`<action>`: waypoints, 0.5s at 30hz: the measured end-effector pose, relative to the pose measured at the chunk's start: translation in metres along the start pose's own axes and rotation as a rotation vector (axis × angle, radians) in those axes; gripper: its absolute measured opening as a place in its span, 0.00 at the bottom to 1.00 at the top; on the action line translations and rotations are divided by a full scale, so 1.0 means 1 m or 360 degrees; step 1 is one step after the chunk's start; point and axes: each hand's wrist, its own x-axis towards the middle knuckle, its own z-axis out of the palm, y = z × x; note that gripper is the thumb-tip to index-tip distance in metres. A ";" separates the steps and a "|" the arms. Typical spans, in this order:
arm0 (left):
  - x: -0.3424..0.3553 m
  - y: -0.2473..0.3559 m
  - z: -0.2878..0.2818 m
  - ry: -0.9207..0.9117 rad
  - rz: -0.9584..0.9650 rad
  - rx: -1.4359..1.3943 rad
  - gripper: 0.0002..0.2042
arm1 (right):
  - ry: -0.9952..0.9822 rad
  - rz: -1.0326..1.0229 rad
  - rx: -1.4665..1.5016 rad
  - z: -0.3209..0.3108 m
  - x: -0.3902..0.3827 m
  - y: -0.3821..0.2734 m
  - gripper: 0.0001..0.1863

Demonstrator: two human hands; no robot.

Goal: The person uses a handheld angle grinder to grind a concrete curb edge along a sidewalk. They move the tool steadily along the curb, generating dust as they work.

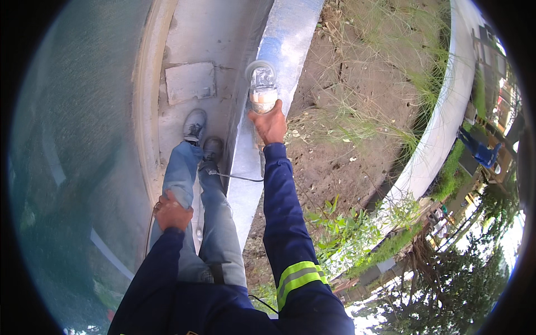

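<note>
My right hand [271,124] is closed round the rear body of an angle grinder [262,92], a dusty tool with a round disc at its head. The disc lies on or just above the top of a low pale wall [285,50], overlapping its left edge; whether it touches, I cannot tell. A bluish patch [272,49] shows on the wall just beyond the tool. My left hand [173,212] rests at the knee of my blue jeans [181,170], its fingers curled over the leg. The grinder's underside is hidden.
A dark cord [240,178] crosses from my leg to beneath my right forearm. My shoes stand on a dusty ledge near a square slab [190,82]. Left is a large glassy, greenish surface [84,111]. Right are soil [318,139], grass and a curved kerb [441,117]; another person [483,151] is farther off.
</note>
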 end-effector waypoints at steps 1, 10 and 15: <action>0.000 0.000 0.001 -0.0009 0.0000 0.0020 0.50 | 0.0038 -0.0008 0.0004 -0.002 0.006 -0.003 0.43; -0.001 0.001 0.000 -0.0068 -0.0056 -0.0016 0.50 | 0.0156 -0.0093 0.0427 -0.014 0.032 0.029 0.39; -0.002 0.002 0.000 -0.0068 -0.0041 -0.0088 0.50 | 0.0059 -0.0111 0.0146 -0.009 0.007 0.023 0.43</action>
